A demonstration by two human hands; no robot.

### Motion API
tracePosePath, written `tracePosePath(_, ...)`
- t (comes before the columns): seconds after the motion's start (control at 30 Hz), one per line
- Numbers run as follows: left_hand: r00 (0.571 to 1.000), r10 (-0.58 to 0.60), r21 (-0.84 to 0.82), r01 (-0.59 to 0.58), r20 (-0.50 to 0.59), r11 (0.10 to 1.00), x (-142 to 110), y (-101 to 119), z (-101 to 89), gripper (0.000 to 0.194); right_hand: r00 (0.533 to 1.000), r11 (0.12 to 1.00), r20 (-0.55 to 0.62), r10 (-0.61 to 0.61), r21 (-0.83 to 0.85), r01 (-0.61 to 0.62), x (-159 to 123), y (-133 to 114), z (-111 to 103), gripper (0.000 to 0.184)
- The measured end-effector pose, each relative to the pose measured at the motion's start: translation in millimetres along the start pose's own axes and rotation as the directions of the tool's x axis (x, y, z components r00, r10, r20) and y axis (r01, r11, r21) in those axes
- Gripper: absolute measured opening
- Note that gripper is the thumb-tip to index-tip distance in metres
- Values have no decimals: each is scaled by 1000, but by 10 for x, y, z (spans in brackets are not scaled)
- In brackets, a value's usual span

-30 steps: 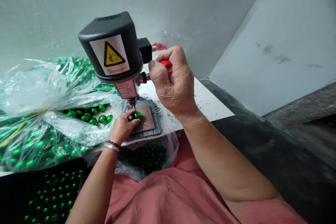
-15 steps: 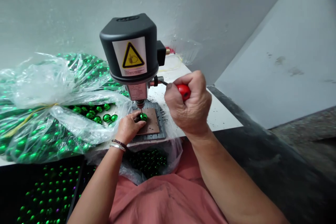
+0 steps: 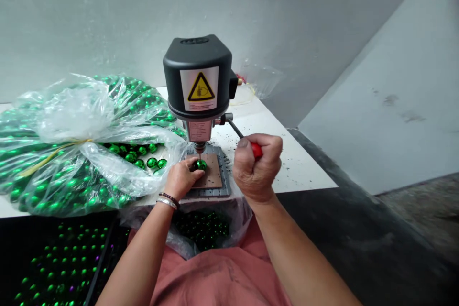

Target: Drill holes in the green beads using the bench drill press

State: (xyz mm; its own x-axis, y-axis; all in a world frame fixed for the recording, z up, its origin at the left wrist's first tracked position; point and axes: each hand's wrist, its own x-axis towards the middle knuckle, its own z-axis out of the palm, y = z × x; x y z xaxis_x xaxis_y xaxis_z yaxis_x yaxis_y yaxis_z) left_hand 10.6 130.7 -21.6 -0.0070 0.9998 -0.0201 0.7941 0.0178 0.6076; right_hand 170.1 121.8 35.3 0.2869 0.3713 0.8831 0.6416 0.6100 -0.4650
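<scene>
A dark grey bench drill press (image 3: 198,79) with a yellow warning sticker stands on the white table. Under its thin bit, a shiny green ball (image 3: 201,165) rests on a brown board (image 3: 212,179) over the grey drill base (image 3: 225,184). My left hand (image 3: 182,177) pinches the ball from the left between thumb and fingers. The bit meets the top of the ball; how deep it sits I cannot tell. My right hand (image 3: 258,165) is wrapped round the red knob (image 3: 256,150) of the drill's feed lever (image 3: 234,128).
Clear plastic bags (image 3: 71,124) full of green balls spread over the table's left. A black tray (image 3: 57,263) of green balls lies below left. Another bag (image 3: 202,227) of balls hangs at the front edge by my lap. Dark shavings litter the white table (image 3: 304,167).
My right hand has pulled the feed lever's red knob downward. My left hand still holds the ball under the bit. The head view has shifted, so the drill appears further right and lower.
</scene>
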Motion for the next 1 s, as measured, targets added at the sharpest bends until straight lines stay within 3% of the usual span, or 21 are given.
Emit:
tracePosePath(0.4,998,29,-156,-37,-50,987,6,-66,34,39,998,990,55,20,137,-28,-241,129,41,10)
tracePosePath(0.57,996,37,-167,-50,-83,985,19,-53,64,32,999,997,3,35,64,-35,163,-49,27,4)
tracePosePath(0.73,997,13,-237,-30,-73,971,-133,-44,-11,29,990,994,94,104,10,-106,724,-201,76,20)
tracePosePath(0.9,987,90,-327,-41,136,944,-356,-89,-209,49,977,984,133,168,39,-174,772,-194,97,20)
tracePosePath(1.0,997,-37,-483,68,73,873,-348,-78,-250,49,979,982,119,167,67,-176,727,-188,91,18)
